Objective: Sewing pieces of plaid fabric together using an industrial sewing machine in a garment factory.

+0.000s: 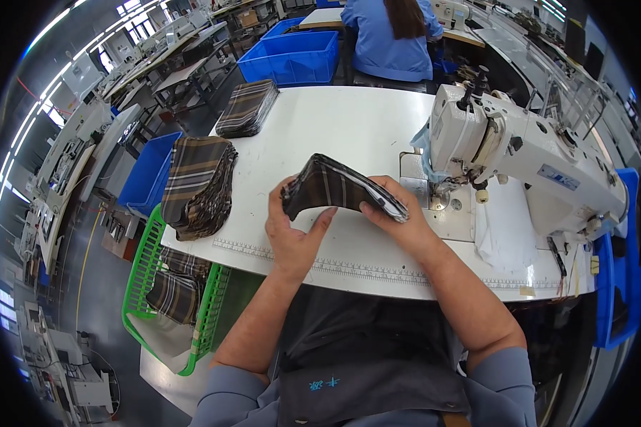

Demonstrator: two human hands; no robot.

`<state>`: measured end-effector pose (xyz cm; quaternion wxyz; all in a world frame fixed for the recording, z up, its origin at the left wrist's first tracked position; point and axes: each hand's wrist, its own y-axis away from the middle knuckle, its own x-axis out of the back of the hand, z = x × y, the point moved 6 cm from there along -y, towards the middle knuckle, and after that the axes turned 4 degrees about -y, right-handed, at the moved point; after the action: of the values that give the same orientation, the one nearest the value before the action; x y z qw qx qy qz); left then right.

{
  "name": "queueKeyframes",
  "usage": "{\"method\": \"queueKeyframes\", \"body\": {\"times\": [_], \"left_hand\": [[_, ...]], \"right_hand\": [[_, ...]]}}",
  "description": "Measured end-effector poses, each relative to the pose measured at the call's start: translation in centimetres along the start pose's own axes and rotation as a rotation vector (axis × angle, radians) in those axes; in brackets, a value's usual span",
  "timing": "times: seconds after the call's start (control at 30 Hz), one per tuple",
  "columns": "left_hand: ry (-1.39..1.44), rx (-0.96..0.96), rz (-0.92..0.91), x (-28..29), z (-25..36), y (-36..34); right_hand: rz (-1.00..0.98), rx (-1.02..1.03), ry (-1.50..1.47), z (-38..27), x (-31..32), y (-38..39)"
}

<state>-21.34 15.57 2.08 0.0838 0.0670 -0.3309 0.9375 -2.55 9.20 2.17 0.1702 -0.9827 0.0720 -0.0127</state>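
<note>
Between my two hands, above the white sewing table, a stack of brown plaid fabric pieces point(327, 183) is held up and bent into an arch. My left hand point(289, 231) grips its left end, the thumb on the near face. At the other end my right hand point(404, 226) closes round the stack, where a pale layer shows along the edge. To the right stands a white sewing machine point(506, 139), its needle area a little beyond my right hand. A tall pile of plaid pieces point(198, 185) lies at the table's left edge.
Behind that pile is another plaid stack point(248, 107). A green basket point(139, 285) with plaid pieces hangs low at the left. Blue bins point(292, 57) stand beyond the table. A person in blue point(392, 43) sits ahead. White cloth point(504, 228) and dark snips point(556, 256) lie at right.
</note>
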Motion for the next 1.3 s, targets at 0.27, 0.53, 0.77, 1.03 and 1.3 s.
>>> {"method": "queueKeyframes", "body": {"times": [0.27,0.53,0.77,1.03,1.3], "left_hand": [[0.130,0.170,0.097,0.6,-0.6,-0.1],[0.144,0.251,-0.045,0.5,-2.1,1.5],[0.064,0.052,-0.134,0.6,-1.2,1.4],[0.229,0.317,-0.048,1.0,-2.5,1.4],[0.348,0.387,-0.064,1.2,-3.5,1.2]], "right_hand": [[0.089,-0.085,-0.176,1.0,0.9,0.4],[0.182,-0.066,-0.083,2.2,2.8,0.4],[0.283,-0.102,-0.316,2.4,3.1,0.0],[0.190,-0.109,-0.437,1.4,2.3,0.2],[0.141,0.021,-0.302,0.1,3.1,-0.1]]}}
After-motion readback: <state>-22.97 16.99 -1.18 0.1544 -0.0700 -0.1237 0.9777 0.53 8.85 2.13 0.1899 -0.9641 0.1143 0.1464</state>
